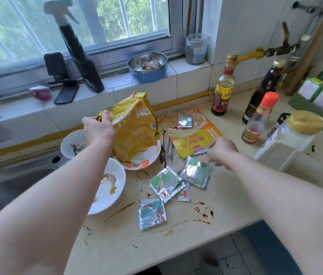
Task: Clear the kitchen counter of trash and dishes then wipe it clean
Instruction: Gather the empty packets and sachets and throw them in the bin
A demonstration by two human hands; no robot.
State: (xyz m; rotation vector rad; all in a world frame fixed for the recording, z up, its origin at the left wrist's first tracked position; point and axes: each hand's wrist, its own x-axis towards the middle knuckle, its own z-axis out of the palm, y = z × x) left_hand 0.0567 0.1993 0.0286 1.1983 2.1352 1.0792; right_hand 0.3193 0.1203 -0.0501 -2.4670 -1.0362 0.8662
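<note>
My left hand (98,129) grips the top edge of a big yellow noodle bag (134,128), held upright over an orange-patterned plate (144,157). My right hand (221,150) hovers with loosely curled fingers over the lower edge of a flat orange wrapper (192,135) and just above a silver-green sachet (195,172); whether it pinches anything is unclear. Other sachets lie at the counter's middle (166,183) and front (152,214), and one on the wrapper (185,121). A white dirty bowl (107,187) and another bowl (73,144) sit by the sink. Dark chopsticks (163,149) lie beside the plate.
Brown sauce stains (202,212) mark the beige counter (176,245). Sauce bottles (223,86) and a white-filled jar with a yellow lid (289,140) stand at right. The sink (7,185) is at left. A spray bottle (79,54), phone stand (61,76) and metal bowl (147,66) occupy the windowsill.
</note>
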